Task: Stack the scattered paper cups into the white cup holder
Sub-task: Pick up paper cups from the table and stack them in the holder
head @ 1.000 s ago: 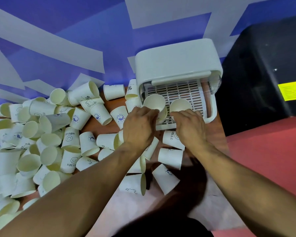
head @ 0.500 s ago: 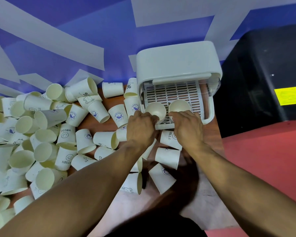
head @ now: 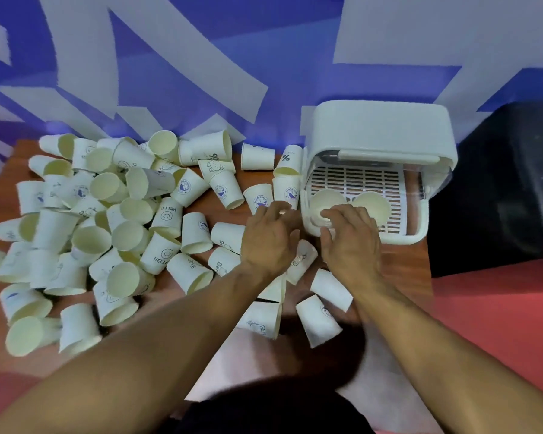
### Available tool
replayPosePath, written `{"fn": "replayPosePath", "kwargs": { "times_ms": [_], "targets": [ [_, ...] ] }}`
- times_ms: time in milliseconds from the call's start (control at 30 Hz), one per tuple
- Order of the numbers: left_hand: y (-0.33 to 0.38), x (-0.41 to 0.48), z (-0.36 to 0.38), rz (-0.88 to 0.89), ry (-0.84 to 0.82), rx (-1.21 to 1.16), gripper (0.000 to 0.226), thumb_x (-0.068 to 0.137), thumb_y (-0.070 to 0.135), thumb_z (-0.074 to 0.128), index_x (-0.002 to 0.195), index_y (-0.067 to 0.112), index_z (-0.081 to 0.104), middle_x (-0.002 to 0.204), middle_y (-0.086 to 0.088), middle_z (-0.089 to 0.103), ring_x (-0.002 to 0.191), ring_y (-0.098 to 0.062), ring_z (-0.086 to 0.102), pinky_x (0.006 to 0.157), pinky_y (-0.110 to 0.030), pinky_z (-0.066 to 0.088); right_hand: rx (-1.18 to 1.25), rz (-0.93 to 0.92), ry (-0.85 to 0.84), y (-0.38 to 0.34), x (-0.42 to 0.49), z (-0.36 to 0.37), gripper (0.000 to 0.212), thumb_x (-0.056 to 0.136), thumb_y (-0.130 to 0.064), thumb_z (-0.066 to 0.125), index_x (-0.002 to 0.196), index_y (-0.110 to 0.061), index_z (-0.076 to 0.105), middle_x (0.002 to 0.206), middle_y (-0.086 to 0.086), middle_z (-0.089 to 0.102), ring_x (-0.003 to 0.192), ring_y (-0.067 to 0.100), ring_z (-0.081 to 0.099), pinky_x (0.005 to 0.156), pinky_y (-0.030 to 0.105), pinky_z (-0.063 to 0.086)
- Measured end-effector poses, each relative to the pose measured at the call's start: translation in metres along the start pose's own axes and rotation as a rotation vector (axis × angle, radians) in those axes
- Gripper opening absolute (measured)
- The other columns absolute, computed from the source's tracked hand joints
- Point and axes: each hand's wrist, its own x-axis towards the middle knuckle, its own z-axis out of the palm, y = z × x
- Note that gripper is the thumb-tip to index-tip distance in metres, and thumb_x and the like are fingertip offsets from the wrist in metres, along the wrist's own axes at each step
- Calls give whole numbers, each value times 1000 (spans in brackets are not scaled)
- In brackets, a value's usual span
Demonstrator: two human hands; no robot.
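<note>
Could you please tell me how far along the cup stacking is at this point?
Early days. Done: a left cup and a right cup sit in the white cup holder, mouths facing the camera. In hand: the right hand is at the left cup's rim, grip unclear; the left hand hovers, blurred, over the scattered cups. Left: dozens of them lie to the holder's left.

A blue wall (head: pixel 176 42) with pale stripes backs the brown table (head: pixel 398 264); red floor (head: pixel 499 324) right.

1 cup holder (head: pixel 380 126); 2 hands (head: pixel 270 242) (head: pixel 351 242); dozens of paper cups (head: pixel 132 277).
</note>
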Motion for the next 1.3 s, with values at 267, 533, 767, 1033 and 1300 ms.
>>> {"fn": "replayPosePath", "kwargs": {
  "times_ms": [267,533,767,1033,1300],
  "targets": [
    [-69,-53,-40,-157,149,4,26,86,28,62,111,24,66,117,1,60,99,-26,54,78,-37,44,107,-204,-111,-92,6,17,27,77,-8,68,103,-11,68,98,7,66,88,30,59,77,37,49],
    [-150,-107,-76,-351,241,-5,25,84,25,63,108,22,69,115,-1,61,97,-28,57,77,-40,49,146,-330,-239,-181,8,55,27,81,-14,67,107,-14,67,103,4,65,93,27,59,73,34,49],
    [-225,-156,-95,-512,289,-35,29,86,28,57,112,23,66,117,-1,60,103,-28,55,81,-40,47,193,-439,-335,-250,-2,93,27,78,-12,68,106,-12,67,97,4,64,86,28,61,65,35,52],
    [-297,-229,-98,-772,456,-27,26,83,17,63,108,18,67,114,-5,57,100,-29,53,75,-39,49,194,-566,-564,-322,-31,137,29,82,-19,65,110,-14,65,104,4,64,92,26,60,68,40,53],
    [-332,-269,-95,-923,389,106,15,78,20,67,92,15,63,97,-8,59,90,-31,49,71,-41,41,7,-899,-837,-376,-94,172,19,76,-16,65,95,-12,67,123,5,51,105,29,50,72,40,50]
  ]
}}
